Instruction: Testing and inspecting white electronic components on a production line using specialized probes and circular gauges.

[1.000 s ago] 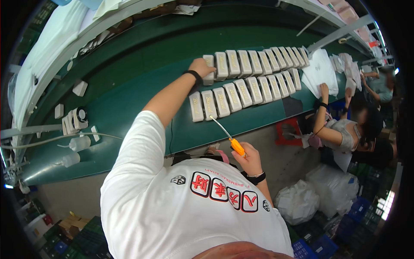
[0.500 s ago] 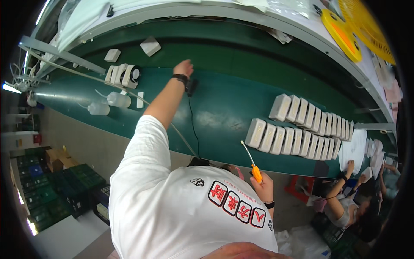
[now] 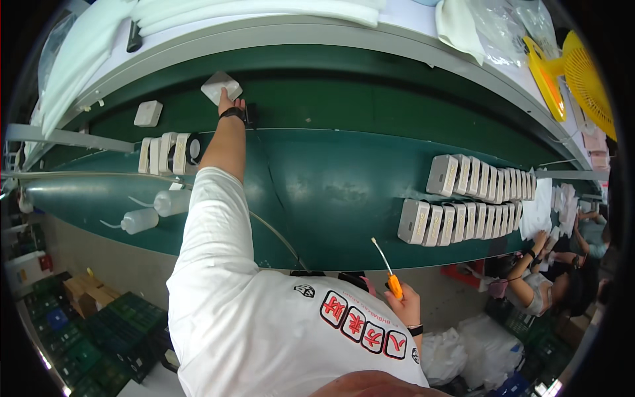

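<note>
My left hand (image 3: 231, 100) is stretched to the far left, with a dark band on its wrist. Its fingers are apart and overlap the near edge of a pale square box (image 3: 215, 85); no firm grip shows. Low and close to my body, my right hand (image 3: 406, 306) is closed round the orange handle of a thin-shafted tool (image 3: 395, 286). The shaft points up and away and ends in a small pale tip. Another pale box (image 3: 148, 114) lies left of my left hand. Nearer, several white devices (image 3: 164, 153) stand side by side, one with a round dark-rimmed face.
Two squeeze bottles (image 3: 140, 221) stand on the green table (image 3: 331, 192) at left. Two rows of white devices (image 3: 456, 221) fill its right part. A hose (image 3: 274, 233) crosses near my arm. A shelf edge (image 3: 317, 36) runs above. Co-workers (image 3: 529, 281) are at far right.
My left hand has moved left and away, onto the pale square box. My right hand keeps the orange-handled tool near my body. The view has shifted.
</note>
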`<state>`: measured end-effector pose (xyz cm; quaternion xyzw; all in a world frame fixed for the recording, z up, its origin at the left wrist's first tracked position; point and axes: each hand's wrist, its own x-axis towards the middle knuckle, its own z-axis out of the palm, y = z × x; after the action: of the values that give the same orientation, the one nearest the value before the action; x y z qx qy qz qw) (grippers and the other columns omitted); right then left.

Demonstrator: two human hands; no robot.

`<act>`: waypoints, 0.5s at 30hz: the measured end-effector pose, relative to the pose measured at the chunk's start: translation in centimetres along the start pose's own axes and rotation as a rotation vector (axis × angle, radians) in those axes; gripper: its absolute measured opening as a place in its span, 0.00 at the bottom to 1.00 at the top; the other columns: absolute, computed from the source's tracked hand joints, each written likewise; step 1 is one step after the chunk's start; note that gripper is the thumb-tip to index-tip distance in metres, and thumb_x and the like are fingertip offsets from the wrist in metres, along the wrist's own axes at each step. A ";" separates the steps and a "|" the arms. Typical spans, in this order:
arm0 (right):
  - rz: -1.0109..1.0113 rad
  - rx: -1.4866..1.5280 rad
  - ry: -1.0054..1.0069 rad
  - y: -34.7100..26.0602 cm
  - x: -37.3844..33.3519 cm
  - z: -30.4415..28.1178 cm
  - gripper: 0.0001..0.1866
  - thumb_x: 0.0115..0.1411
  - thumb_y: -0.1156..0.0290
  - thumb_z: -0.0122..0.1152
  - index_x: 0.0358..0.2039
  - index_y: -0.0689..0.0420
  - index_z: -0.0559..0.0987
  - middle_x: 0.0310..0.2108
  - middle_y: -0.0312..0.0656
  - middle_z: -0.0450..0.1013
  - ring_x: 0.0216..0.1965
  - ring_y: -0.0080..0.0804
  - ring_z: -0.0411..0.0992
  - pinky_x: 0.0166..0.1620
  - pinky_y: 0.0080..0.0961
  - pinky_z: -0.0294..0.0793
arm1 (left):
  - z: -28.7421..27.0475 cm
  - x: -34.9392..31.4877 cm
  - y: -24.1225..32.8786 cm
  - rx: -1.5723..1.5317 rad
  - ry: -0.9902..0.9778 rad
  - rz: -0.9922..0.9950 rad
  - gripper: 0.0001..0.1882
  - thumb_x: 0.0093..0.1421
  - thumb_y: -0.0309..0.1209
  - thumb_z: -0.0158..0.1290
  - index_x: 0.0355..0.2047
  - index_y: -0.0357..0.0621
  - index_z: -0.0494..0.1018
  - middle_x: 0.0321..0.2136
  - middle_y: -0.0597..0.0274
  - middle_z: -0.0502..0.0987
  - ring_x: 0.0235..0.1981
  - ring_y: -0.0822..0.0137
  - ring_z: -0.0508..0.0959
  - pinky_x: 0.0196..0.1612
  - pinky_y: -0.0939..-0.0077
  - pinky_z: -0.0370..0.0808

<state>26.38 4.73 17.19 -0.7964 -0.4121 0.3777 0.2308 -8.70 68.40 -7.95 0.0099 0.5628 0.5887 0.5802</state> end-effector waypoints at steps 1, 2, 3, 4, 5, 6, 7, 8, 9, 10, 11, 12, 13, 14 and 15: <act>0.012 -0.014 -0.003 -0.5 -0.2 0.3 0.13 0.53 0.72 0.68 0.37 0.64 0.78 0.29 0.50 0.75 0.30 0.44 0.75 0.34 0.29 0.72 | 0.0 0.4 -0.2 0.000 -0.003 -0.010 0.36 0.56 0.55 0.60 0.55 0.44 0.65 0.47 0.55 0.70 0.41 0.60 0.75 0.36 0.70 0.77; 0.020 -0.029 -0.007 -0.9 -0.3 0.6 0.12 0.53 0.73 0.67 0.36 0.65 0.78 0.29 0.50 0.74 0.29 0.43 0.75 0.34 0.28 0.72 | 0.0 0.6 -0.3 -0.010 0.010 -0.033 0.35 0.57 0.55 0.59 0.55 0.44 0.66 0.44 0.55 0.72 0.38 0.59 0.75 0.35 0.70 0.77; 0.018 -0.037 -0.003 -1.2 -0.3 0.8 0.12 0.53 0.73 0.67 0.36 0.65 0.78 0.29 0.50 0.74 0.29 0.43 0.75 0.34 0.28 0.72 | -0.1 0.8 -0.2 -0.023 0.024 -0.053 0.33 0.57 0.54 0.58 0.54 0.43 0.67 0.42 0.55 0.73 0.35 0.59 0.76 0.34 0.69 0.77; 0.002 -0.057 -0.017 -1.4 -0.1 0.9 0.12 0.53 0.73 0.67 0.36 0.65 0.78 0.28 0.50 0.74 0.29 0.43 0.75 0.34 0.29 0.72 | -0.3 0.8 0.0 -0.039 0.039 -0.069 0.32 0.57 0.54 0.57 0.54 0.43 0.68 0.39 0.55 0.75 0.32 0.58 0.76 0.33 0.68 0.77; -0.019 -0.078 -0.033 -1.5 0.2 1.0 0.12 0.53 0.73 0.67 0.36 0.64 0.78 0.28 0.50 0.74 0.29 0.44 0.75 0.34 0.29 0.72 | -0.2 0.7 -0.1 -0.052 0.040 -0.067 0.32 0.57 0.54 0.57 0.54 0.43 0.68 0.39 0.55 0.75 0.32 0.58 0.76 0.33 0.68 0.77; -0.051 -0.086 -0.063 -1.6 0.4 1.0 0.12 0.53 0.72 0.67 0.36 0.64 0.78 0.28 0.50 0.74 0.29 0.44 0.74 0.34 0.29 0.71 | -0.4 0.6 0.6 -0.046 -0.038 -0.043 0.29 0.57 0.51 0.56 0.50 0.43 0.70 0.35 0.55 0.76 0.27 0.59 0.75 0.30 0.67 0.76; -0.076 -0.082 -0.080 -1.7 0.8 1.0 0.12 0.53 0.72 0.67 0.36 0.64 0.78 0.28 0.50 0.74 0.29 0.44 0.74 0.34 0.29 0.71 | -0.7 0.4 1.4 -0.040 -0.112 -0.013 0.25 0.57 0.49 0.55 0.47 0.44 0.72 0.30 0.55 0.77 0.23 0.60 0.74 0.27 0.65 0.75; -0.137 -0.083 -0.096 -1.7 1.3 0.8 0.14 0.53 0.70 0.68 0.38 0.63 0.78 0.30 0.50 0.75 0.30 0.46 0.75 0.34 0.30 0.72 | -0.5 -0.3 1.6 -0.202 -0.153 -0.004 0.22 0.56 0.47 0.55 0.43 0.44 0.73 0.30 0.55 0.77 0.22 0.62 0.74 0.25 0.64 0.73; -0.202 -0.082 -0.118 -1.6 1.8 0.5 0.15 0.53 0.68 0.68 0.39 0.62 0.78 0.31 0.50 0.75 0.32 0.48 0.75 0.35 0.31 0.73 | -0.6 -1.3 1.7 -0.365 -0.195 0.013 0.19 0.55 0.45 0.56 0.40 0.45 0.73 0.29 0.55 0.77 0.21 0.65 0.73 0.22 0.64 0.71; -0.233 -0.090 -0.104 -1.5 2.1 0.2 0.17 0.53 0.66 0.69 0.40 0.61 0.78 0.32 0.50 0.76 0.33 0.49 0.75 0.36 0.32 0.74 | 0.8 -4.4 0.4 -0.202 -0.257 0.007 0.19 0.56 0.44 0.55 0.41 0.45 0.72 0.32 0.55 0.78 0.24 0.64 0.75 0.24 0.62 0.73; -0.232 -0.093 -0.099 -1.4 2.3 0.0 0.17 0.53 0.66 0.69 0.40 0.61 0.78 0.32 0.50 0.76 0.33 0.49 0.75 0.36 0.32 0.74 | 1.4 -7.6 -0.2 -0.038 -0.314 0.005 0.18 0.57 0.43 0.54 0.42 0.45 0.72 0.34 0.54 0.78 0.26 0.63 0.78 0.26 0.61 0.75; -0.268 -0.088 -0.091 -1.7 2.7 -0.4 0.16 0.54 0.67 0.68 0.40 0.61 0.78 0.32 0.50 0.76 0.32 0.48 0.76 0.36 0.31 0.74 | 1.4 -11.9 0.3 -0.045 -0.317 0.012 0.18 0.57 0.43 0.54 0.42 0.45 0.72 0.34 0.54 0.78 0.26 0.63 0.78 0.26 0.61 0.75; -0.302 -0.081 -0.087 -1.9 3.0 -0.8 0.15 0.55 0.67 0.67 0.39 0.62 0.78 0.31 0.50 0.75 0.32 0.47 0.76 0.36 0.31 0.73 | 0.9 -16.6 0.9 0.196 -0.284 -0.119 0.20 0.58 0.42 0.52 0.46 0.43 0.71 0.39 0.54 0.78 0.35 0.60 0.78 0.36 0.57 0.76; -0.351 -0.076 -0.100 -2.2 2.8 -1.5 0.14 0.55 0.68 0.66 0.39 0.62 0.78 0.30 0.50 0.75 0.32 0.46 0.76 0.36 0.30 0.73 | -1.0 -22.2 2.6 0.424 -0.229 -0.240 0.22 0.59 0.40 0.50 0.51 0.41 0.70 0.44 0.55 0.78 0.45 0.57 0.79 0.45 0.54 0.77; -0.376 -0.077 -0.123 -2.3 2.9 -2.4 0.14 0.55 0.68 0.66 0.39 0.62 0.78 0.30 0.50 0.75 0.32 0.46 0.76 0.36 0.30 0.73 | -3.1 -27.7 3.9 0.283 -0.296 -0.274 0.24 0.60 0.40 0.49 0.53 0.40 0.69 0.48 0.54 0.77 0.50 0.56 0.76 0.51 0.52 0.74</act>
<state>28.20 8.30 19.02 -0.6890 -0.5811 0.3598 0.2409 -4.34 48.36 11.36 0.1009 0.5444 0.4120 0.7236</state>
